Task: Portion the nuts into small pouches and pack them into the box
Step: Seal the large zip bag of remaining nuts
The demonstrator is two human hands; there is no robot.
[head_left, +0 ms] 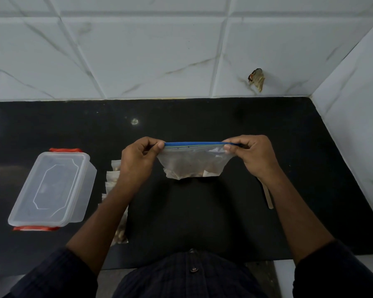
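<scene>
At the left of the counter [202, 211] a lidded clear box [52, 188] with red clips sits closed, and just right of it a row of small pouches [113, 179] lies partly hidden under the person's forearm. Above the counter's middle, the left hand [138, 160] and right hand [252, 155] each pinch an end of the zip bag [194, 162] at its blue seal strip, thumb against curled fingers, pulling it taut. That bag looks light, limp and slick, its nuts sagging to the bottom, so the stiffer strip is probably the surest place to hold.

Black countertop [202, 211] bears lidded plastic box [52, 188], small pouches [113, 181], wooden stick [268, 196].
</scene>
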